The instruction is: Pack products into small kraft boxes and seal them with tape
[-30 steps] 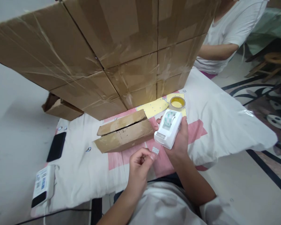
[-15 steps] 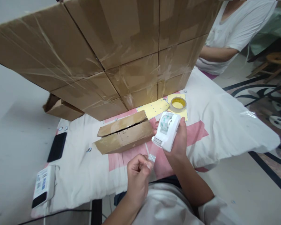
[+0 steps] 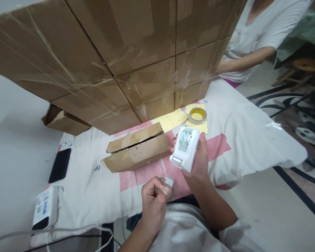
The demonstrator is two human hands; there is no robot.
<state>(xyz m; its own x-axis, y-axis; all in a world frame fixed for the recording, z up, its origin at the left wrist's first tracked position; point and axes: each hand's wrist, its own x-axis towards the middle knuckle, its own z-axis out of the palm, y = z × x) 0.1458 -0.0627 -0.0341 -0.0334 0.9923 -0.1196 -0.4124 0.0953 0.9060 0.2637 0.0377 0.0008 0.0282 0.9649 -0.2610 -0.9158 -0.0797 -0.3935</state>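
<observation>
My left hand point(image 3: 155, 201) is closed, thumb against forefinger, on a small clear piece with rows of white dots point(image 3: 169, 181), which looks like a bit of clear tape with something stuck on it. In my right hand point(image 3: 198, 162) is a white tape dispenser point(image 3: 190, 148), held tilted, with a roll of clear tape marked in green point(image 3: 184, 139) inside. No tape plainly spans the gap between the dispenser's cutting edge and my left hand. Just left of the dispenser lies a long cardboard box point(image 3: 139, 150) with a narrow gap along its top.
A tall stack of taped cardboard boxes point(image 3: 144, 38) rises behind. A brown tape roll point(image 3: 197, 115) lies on the cloth-covered table point(image 3: 94, 196). A dark phone point(image 3: 60, 165), a white device point(image 3: 46, 206) and cables point(image 3: 76, 229) sit left. Another person point(image 3: 257, 42) stands back right.
The clear tape that stretched from the dispenser to my left hand no longer shows between them. My left hand has moved slightly down from the dispenser. The view has shifted a little.
</observation>
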